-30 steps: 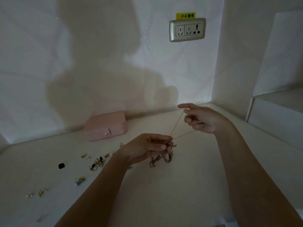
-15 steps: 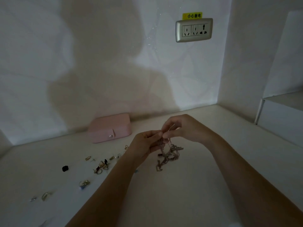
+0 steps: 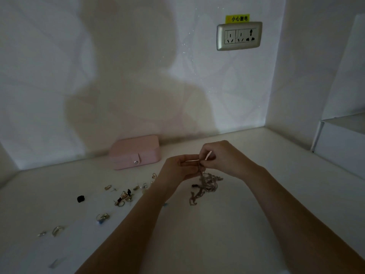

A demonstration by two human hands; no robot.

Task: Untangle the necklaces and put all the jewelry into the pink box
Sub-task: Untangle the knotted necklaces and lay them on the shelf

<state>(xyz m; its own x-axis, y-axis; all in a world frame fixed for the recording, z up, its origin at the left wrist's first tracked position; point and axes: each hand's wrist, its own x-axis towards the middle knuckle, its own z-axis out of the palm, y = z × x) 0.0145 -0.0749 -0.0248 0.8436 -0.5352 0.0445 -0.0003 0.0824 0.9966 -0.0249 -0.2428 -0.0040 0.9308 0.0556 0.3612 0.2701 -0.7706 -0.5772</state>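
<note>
A tangled bunch of necklaces (image 3: 205, 184) hangs from both hands, its lower end trailing on the white tabletop. My left hand (image 3: 180, 168) and my right hand (image 3: 222, 158) meet above it, and each pinches the chains at the top of the knot. The pink box (image 3: 135, 152) stands shut, with a snap tab on its front, against the back wall to the left of my hands. Several rings and earrings (image 3: 123, 196) lie scattered on the table to the left of my left forearm.
A small black piece (image 3: 80, 198) lies left of the scattered jewelry. More rings (image 3: 57, 230) rest near the front left. A wall socket (image 3: 239, 36) with a yellow label sits high on the back wall. A raised white ledge (image 3: 341, 135) borders the right side.
My right hand had pulled a chain taut up to the right; it has come back to my left hand, and both now pinch the knot close together.
</note>
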